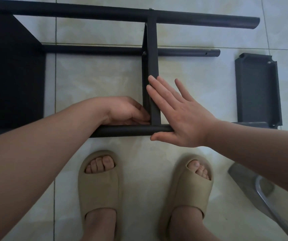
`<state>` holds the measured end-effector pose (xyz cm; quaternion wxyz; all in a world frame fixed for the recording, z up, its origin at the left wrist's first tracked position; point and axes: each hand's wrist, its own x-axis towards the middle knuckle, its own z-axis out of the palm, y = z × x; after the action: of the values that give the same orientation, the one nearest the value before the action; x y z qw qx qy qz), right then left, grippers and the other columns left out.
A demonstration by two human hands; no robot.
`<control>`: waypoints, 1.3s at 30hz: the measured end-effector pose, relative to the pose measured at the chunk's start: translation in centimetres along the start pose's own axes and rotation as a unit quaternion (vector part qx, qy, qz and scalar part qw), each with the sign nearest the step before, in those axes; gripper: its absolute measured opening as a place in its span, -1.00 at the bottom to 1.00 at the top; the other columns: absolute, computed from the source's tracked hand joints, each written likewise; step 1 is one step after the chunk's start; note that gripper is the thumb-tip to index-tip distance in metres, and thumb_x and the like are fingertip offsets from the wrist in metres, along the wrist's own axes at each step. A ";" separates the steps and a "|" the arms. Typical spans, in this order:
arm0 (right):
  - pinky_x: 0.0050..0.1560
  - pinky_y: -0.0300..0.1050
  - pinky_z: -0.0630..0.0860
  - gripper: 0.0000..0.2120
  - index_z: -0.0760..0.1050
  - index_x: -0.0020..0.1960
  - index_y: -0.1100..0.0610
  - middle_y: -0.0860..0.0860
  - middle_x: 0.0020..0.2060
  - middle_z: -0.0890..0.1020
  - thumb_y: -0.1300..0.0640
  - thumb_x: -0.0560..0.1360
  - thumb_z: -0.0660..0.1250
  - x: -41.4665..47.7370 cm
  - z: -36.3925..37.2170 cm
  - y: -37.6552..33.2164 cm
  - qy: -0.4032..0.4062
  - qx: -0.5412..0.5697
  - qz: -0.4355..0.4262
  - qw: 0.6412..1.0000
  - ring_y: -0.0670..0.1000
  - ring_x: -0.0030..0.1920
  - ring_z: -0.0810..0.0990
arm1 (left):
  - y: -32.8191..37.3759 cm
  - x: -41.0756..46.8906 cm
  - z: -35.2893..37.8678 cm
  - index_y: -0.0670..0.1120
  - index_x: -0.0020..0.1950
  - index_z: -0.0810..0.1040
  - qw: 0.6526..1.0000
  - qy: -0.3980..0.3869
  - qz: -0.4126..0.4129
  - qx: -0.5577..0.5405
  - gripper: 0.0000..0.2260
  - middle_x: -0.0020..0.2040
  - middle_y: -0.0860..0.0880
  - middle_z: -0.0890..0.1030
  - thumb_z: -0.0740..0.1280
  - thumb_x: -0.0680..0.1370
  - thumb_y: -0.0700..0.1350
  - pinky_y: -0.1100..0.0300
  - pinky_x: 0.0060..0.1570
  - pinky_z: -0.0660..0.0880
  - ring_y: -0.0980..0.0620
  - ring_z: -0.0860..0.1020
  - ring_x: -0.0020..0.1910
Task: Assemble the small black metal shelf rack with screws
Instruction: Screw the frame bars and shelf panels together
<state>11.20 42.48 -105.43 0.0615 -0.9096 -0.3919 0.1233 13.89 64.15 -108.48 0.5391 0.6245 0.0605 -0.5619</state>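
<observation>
left hand (125,110) curled beside middle shelf (152,63), fingertips hidden, grasp unclear | right hand (183,119) flat, pressing it | rack (70,12) cropped left

Bare floor (96,80) shows between the rack tubes (91,49); a loose tray (254,87) lies rightward.

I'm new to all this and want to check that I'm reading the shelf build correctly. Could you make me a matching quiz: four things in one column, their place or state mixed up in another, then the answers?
Things
1. right hand
2. left hand
3. loose dark grey metal shelf tray
4. beige foam slippers

Place or state
A. worn on the feet, nearest the camera
B. fingers curled at the corner where the black metal shelf panel meets the near black round tube
C. lying on the pale tiled floor, far right
D. flat, fingers straight, against the shelf panel

Pairs: 1-D, 2-B, 3-C, 4-A
</observation>
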 end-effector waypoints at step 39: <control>0.57 0.32 -0.02 -0.01 -0.08 0.65 0.21 0.10 0.65 -0.08 -0.47 0.52 0.04 0.1 -0.2 -0.3 0.012 0.008 0.014 1.000 0.08 0.64 -0.14 | 0.5 -0.2 0.8 -0.16 -0.34 0.71 0.996 -0.030 0.008 -0.080 -0.68 -0.32 -0.13 0.68 0.27 0.52 -0.36 0.25 -0.33 0.56 0.00 0.67 -0.33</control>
<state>11.08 42.79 -105.23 0.0716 -0.9161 -0.3771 0.1163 13.65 63.42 -107.88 0.5937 0.5625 0.0843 -0.5692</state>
